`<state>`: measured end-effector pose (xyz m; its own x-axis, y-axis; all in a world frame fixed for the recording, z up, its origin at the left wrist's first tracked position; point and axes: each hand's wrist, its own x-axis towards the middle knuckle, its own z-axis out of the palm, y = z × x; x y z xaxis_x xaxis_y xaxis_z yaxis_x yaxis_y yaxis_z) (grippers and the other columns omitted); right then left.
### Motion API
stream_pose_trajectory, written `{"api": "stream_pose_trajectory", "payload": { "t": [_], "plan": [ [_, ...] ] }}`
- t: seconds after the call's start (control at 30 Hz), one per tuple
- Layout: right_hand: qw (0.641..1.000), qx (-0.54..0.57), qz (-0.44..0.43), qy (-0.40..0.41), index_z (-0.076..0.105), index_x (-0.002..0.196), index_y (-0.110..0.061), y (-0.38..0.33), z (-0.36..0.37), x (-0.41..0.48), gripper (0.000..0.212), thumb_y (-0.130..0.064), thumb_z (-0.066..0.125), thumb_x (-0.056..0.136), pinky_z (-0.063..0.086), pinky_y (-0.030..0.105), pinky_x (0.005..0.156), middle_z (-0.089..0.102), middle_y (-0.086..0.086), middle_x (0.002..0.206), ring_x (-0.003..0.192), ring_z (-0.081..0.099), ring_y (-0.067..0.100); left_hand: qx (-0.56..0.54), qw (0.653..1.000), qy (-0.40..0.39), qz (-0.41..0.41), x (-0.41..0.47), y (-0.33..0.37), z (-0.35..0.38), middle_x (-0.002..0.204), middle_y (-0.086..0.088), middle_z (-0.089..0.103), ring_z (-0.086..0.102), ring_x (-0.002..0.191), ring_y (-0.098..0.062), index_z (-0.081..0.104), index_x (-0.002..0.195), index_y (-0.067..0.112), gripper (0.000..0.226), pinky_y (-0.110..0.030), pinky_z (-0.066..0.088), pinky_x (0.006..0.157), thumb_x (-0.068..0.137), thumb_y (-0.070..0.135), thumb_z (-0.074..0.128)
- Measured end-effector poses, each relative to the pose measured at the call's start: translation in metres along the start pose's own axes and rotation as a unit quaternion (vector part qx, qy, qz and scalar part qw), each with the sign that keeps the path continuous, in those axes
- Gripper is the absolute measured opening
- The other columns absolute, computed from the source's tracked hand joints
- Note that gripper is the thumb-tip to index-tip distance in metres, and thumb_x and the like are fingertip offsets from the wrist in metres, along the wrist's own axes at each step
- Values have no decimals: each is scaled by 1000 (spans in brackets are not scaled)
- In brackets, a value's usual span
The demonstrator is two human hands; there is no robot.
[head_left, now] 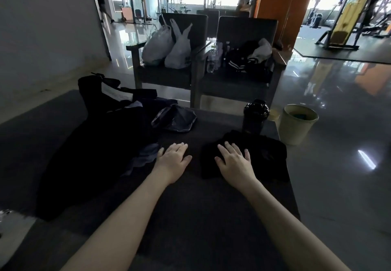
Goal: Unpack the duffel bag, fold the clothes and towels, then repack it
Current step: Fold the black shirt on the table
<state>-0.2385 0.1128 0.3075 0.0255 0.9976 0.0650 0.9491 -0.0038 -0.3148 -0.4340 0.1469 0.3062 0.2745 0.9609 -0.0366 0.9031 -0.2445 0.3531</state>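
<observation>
My right hand lies flat, fingers spread, on the folded black garment by the right edge of the bench. My left hand lies flat beside it. I'd smooth outward, keeping edges square.

Bench was plain dark grey. Duffel bag was black; the cloth at its edge showed mid grey. Folded garment was black, as was the bottle. Bin was pale cream. Plastic bags were whitish. Chair garment was black with white stripes. Pillar was orange. Floor was glossy grey.
</observation>
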Motion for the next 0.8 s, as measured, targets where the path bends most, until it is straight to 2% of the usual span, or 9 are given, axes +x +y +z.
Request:
{"api": "stream_pose_trajectory", "payload": {
  "t": [0.1,0.17,0.3,0.53,0.67,0.8],
  "plan": [
    [999,-37,9,-22,23,150,-24,-8,9,-7,57,-43,39,98,1,49,117,12,1,159,147,5,21,11,999,2,-30,-14,-19,-6,156,4,26,19,144,-14,29,149,20,51,-37,12,117,102,41,32],
    [997,-50,50,-3,26,148,-24,-5,11,-9,58,-46,40,97,3,52,116,11,2,159,147,5,24,-9,999,-9,-49,-20,-23,-6,152,1,33,29,140,-18,35,146,18,50,-37,23,114,101,41,35],
    [986,-38,160,32,31,146,-23,18,3,-5,55,-46,39,97,9,57,114,11,8,159,145,8,30,-139,985,-63,-75,-14,-4,7,149,-4,37,38,134,-23,34,146,16,54,-40,33,110,99,43,39],
    [979,-10,203,27,33,143,-27,43,0,5,50,-48,36,97,14,55,113,16,18,156,143,14,35,-298,932,-106,-176,28,57,37,148,-14,37,39,133,-29,20,148,4,67,-34,34,103,100,47,35],
    [976,19,214,42,31,143,-27,57,5,8,53,-50,38,96,22,51,111,25,17,153,141,23,31,-332,914,-106,-210,49,67,50,139,-15,47,49,125,-29,32,142,-2,74,-32,40,101,93,50,49],
    [972,31,217,88,33,142,-22,67,7,10,57,-50,45,93,28,48,105,43,11,142,133,35,28,-388,888,-105,-225,57,68,50,135,-14,51,50,124,-29,44,135,-2,68,-32,40,101,87,41,66]
  ]
}}
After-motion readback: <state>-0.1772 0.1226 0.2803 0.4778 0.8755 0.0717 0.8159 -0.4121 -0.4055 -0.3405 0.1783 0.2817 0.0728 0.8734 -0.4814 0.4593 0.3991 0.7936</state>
